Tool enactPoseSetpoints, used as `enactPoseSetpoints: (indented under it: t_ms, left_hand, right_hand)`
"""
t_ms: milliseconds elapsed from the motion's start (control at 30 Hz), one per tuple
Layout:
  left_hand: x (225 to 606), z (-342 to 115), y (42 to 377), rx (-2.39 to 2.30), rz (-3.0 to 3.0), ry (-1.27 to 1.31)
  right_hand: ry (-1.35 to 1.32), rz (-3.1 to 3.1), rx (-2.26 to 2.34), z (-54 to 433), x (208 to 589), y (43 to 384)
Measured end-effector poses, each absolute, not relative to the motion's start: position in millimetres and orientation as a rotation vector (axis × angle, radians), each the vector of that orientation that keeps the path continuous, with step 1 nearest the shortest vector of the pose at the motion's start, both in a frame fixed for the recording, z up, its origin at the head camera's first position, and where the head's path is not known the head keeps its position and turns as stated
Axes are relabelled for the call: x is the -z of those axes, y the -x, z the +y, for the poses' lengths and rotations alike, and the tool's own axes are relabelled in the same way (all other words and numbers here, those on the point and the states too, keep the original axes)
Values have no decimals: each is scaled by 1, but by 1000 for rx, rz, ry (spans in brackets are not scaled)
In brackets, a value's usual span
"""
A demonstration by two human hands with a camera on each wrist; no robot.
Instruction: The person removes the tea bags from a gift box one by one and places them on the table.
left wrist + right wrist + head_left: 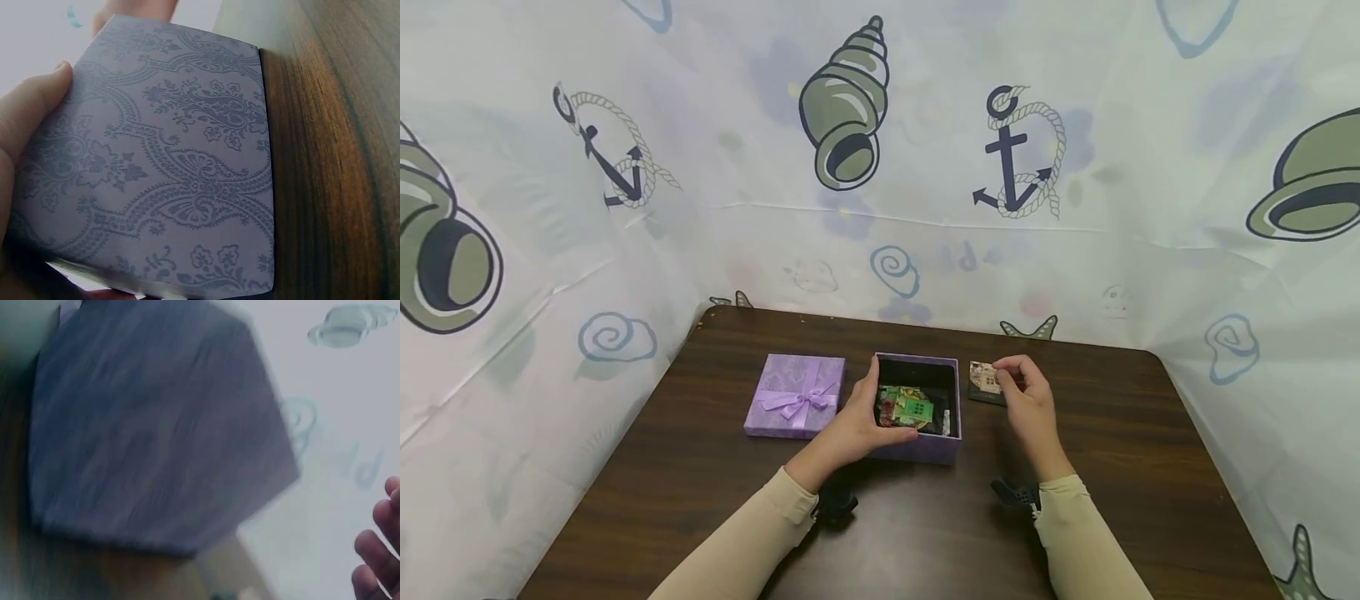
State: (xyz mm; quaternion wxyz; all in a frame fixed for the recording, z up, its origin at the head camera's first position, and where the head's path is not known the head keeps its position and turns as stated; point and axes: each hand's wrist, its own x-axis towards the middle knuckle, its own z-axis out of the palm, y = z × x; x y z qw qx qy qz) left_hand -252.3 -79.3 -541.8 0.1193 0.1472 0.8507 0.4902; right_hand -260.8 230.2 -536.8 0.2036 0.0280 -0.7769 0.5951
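Note:
My left hand (856,427) grips the left side of an open purple box (917,450), thumb at the front edge and fingers at the far left. In the left wrist view its patterned side (187,144) fills the middle. Inside the box's dark interior lie colourful printed pieces (910,408), mainly green, and a small whitish strip (946,422). To the right of the box, a small flat printed piece (985,382) with a building-like picture lies on the table. My right hand (1028,398) is over its right edge, fingers loosely bent; in the right wrist view the fingers (375,562) are raised above the table.
A purple lid (795,396) with a ribbon bow lies left of the box. Everything sits on a dark wooden table (925,533). Behind it hangs a pale cloth (925,125) printed with shells and anchors. Dark straps circle both wrists.

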Motion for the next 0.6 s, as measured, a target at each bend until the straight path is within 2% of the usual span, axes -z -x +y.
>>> enactPoseSetpoints:
  t_ms: [333,600]
  left_hand:
    - [545,-81,255,-1423,2514,-435]
    - [544,-81,254,-1445,2502,-471]
  right_hand:
    - [-369,-2247,-1804,190,482,261]
    - [-595,-2510,-1754,167,468,274]
